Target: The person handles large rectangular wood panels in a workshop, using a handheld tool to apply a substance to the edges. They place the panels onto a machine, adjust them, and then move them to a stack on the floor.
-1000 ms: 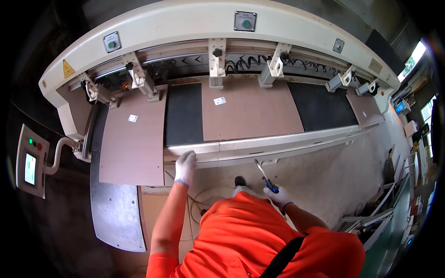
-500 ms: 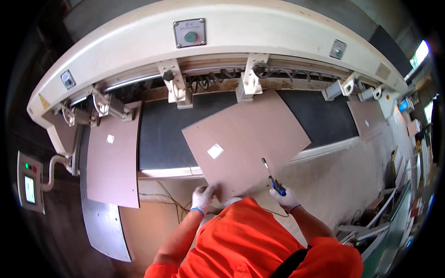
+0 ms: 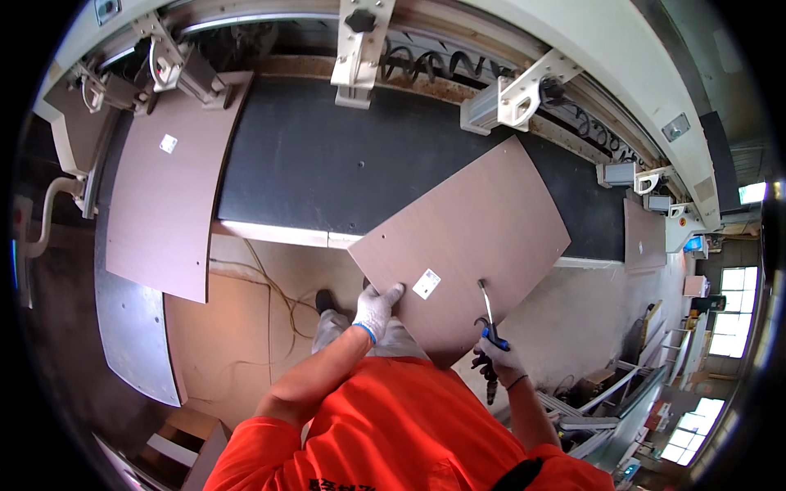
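Note:
A pinkish-brown flat panel (image 3: 475,237) with a white label lies at an angle, its far part over the black bed and its near part over the front edge towards me. My left hand (image 3: 376,311), in a white glove, is closed on the panel's near left edge, thumb on top and fingers mostly hidden. My gloved right hand (image 3: 501,357) is wrapped round a blue-and-black air blow gun (image 3: 492,334). The gun's thin metal nozzle points away from me over the panel's face, its dark tip near a small mark or hole there.
Clamping heads (image 3: 357,65) hang from a long cream machine beam above the black bed (image 3: 311,155). Similar panels lie left (image 3: 168,209) and far right (image 3: 644,237). A yellowish hose (image 3: 282,290) trails on the floor. Metal frames (image 3: 589,425) are piled at the lower right.
The panel has been drawn towards me and turned. My left hand has shifted further along its edge. The blow gun's nozzle now reaches over the panel, and my view has swung.

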{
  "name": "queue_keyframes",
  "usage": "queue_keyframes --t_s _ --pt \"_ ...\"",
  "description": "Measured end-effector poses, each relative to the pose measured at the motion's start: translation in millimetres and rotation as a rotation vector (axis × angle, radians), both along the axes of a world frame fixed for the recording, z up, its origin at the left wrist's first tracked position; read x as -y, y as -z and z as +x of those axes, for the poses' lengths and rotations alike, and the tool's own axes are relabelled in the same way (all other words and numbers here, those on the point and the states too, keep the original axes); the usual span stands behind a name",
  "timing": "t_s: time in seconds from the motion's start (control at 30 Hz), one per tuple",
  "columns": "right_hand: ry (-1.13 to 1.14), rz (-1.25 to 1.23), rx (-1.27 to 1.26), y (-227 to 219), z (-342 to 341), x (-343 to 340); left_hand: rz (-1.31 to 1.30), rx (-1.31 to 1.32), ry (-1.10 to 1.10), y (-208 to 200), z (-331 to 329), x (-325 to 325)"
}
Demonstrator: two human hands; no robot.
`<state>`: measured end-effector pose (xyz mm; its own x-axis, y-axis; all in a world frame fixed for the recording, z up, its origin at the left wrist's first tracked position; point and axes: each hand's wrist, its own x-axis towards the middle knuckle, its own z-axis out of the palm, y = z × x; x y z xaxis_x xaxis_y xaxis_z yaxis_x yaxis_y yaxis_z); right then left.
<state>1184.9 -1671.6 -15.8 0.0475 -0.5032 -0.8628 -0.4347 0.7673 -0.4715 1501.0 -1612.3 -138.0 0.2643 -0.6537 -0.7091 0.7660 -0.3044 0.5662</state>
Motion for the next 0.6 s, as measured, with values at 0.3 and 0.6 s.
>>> queue_keyframes --t_s 0.3,0.6 --pt "0.158 0.039 -0.139 -3.3 -80.8 -45.5 -0.282 -0.162 0.477 -25.4 -13.3 -73.2" --pt "0.097 0.082 -0.053 3.7 -36.6 -49.0 -0.172 -0.106 0.37 -27.3 25.6 -64.3"
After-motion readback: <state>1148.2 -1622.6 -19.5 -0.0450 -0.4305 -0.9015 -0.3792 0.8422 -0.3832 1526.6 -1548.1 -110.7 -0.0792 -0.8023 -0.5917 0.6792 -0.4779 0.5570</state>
